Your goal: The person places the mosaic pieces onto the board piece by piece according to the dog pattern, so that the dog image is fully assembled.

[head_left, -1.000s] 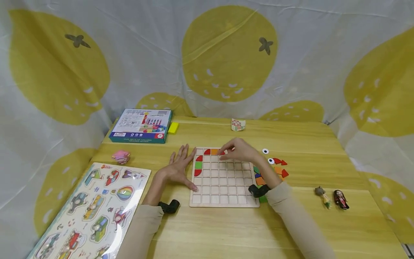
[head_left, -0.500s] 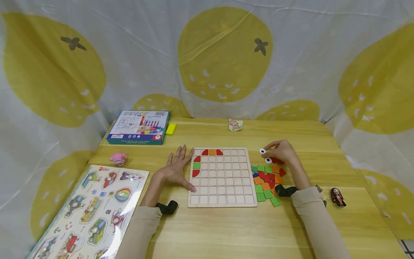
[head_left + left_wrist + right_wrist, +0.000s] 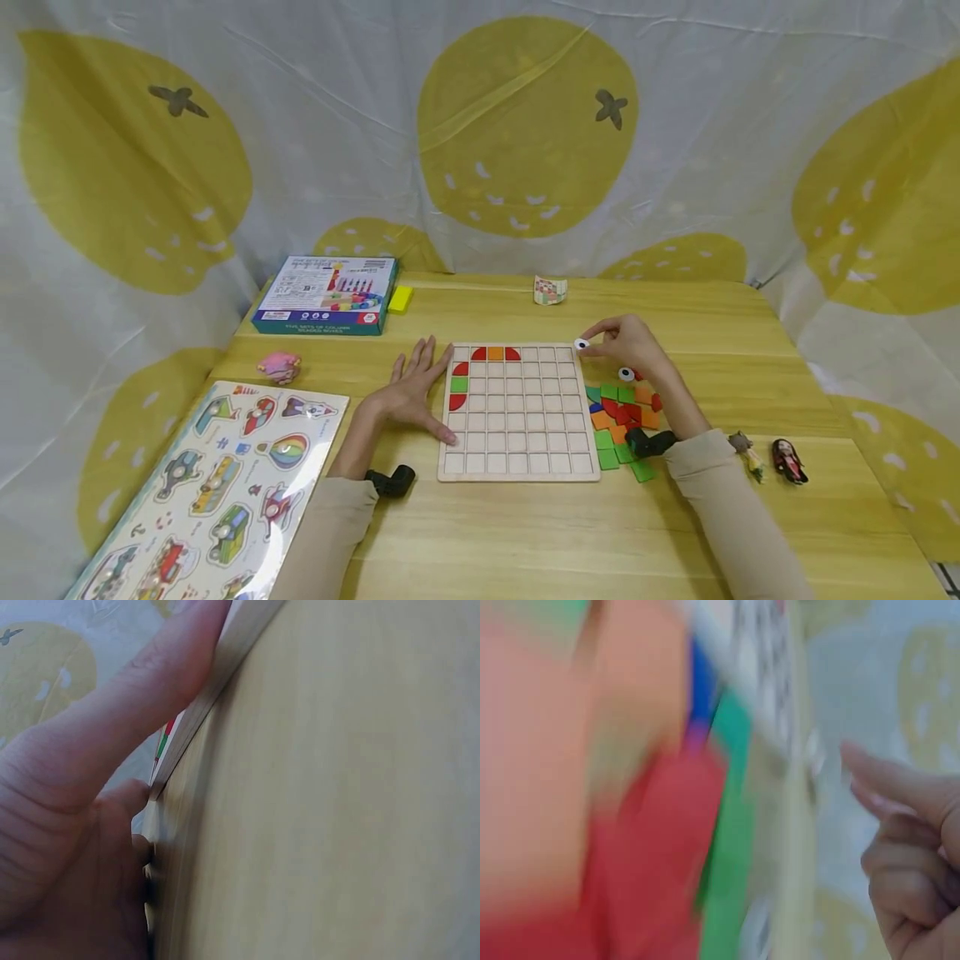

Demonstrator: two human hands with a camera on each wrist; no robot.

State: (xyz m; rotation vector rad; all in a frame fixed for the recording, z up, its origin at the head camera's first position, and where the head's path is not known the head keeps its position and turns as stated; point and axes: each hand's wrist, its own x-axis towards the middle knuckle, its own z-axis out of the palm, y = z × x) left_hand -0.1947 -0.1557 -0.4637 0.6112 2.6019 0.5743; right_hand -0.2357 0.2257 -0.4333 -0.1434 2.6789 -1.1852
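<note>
A square wooden grid board (image 3: pixel 517 417) lies mid-table, with red quarter-circles, an orange square (image 3: pixel 496 354) and a green square (image 3: pixel 459 384) set in cells at its upper left. My left hand (image 3: pixel 405 400) is spread along the board's left edge, thumb on the lower left corner area; the left wrist view shows the thumb over the edge. Between thumb and forefinger, my right hand (image 3: pixel 630 343) pinches a white eye disc (image 3: pixel 581 344) at the board's upper right corner. A second eye disc (image 3: pixel 626 374) lies below that hand, beside the pile of coloured tiles (image 3: pixel 617 417).
At the left lies a picture peg puzzle (image 3: pixel 247 483), with a pink toy (image 3: pixel 280 367) above it. A boxed set (image 3: pixel 324 294) and a yellow block (image 3: pixel 401 299) stand at the back left. A patterned paper (image 3: pixel 550 290) and two small dolls (image 3: pixel 790 462) are farther out.
My right hand went from the board's top row to the discs on the right, took hold of one eye disc and carried it left to the board's corner. The left hand stayed in place.
</note>
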